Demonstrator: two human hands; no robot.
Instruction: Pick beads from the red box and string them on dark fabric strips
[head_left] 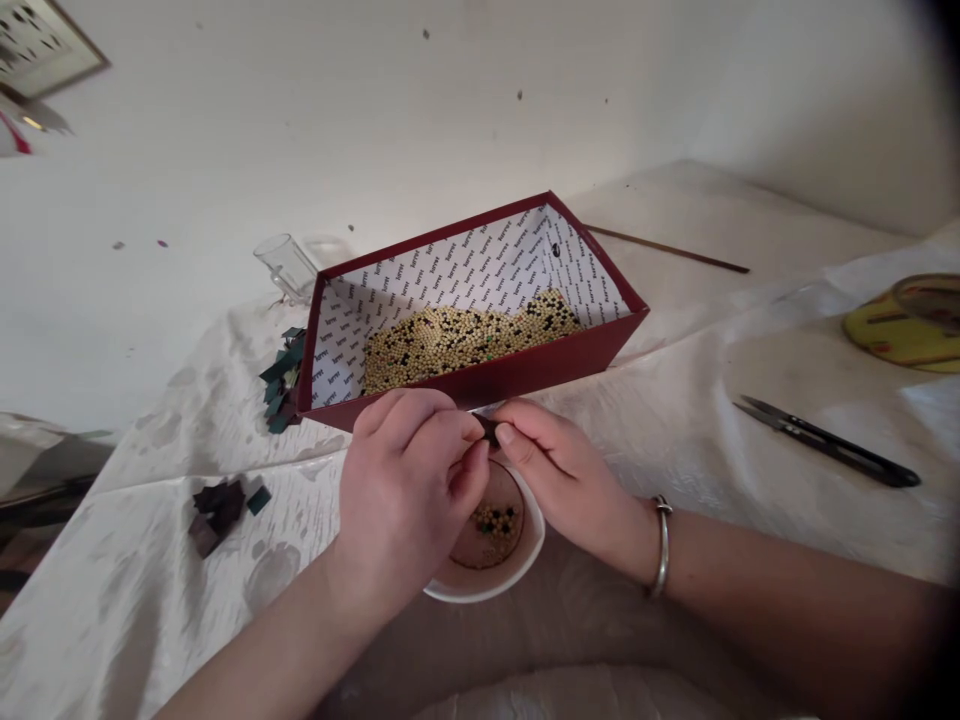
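Both hands meet over a white bowl (534,548), just in front of a dark red box (525,375). My left hand (405,490) is closed in a pinch at one end of a small dark piece (487,430). Its other end is pinched by the thumb and fingers of my right hand (574,480); the fingers partly hide it, so its kind is unclear. Inside the bowl lie a few small yellowish and dark beads (495,518). A heap of similar pale and black beads (457,340) fills the bottom of the box.
Dark square pieces (217,510) lie on the pale tablecloth at left; green ones (281,385) are piled beside the box. A clear glass (285,265) is behind. Black thread snips (832,440), a thin brown stick (667,247) and a yellow container (907,325) are at right.
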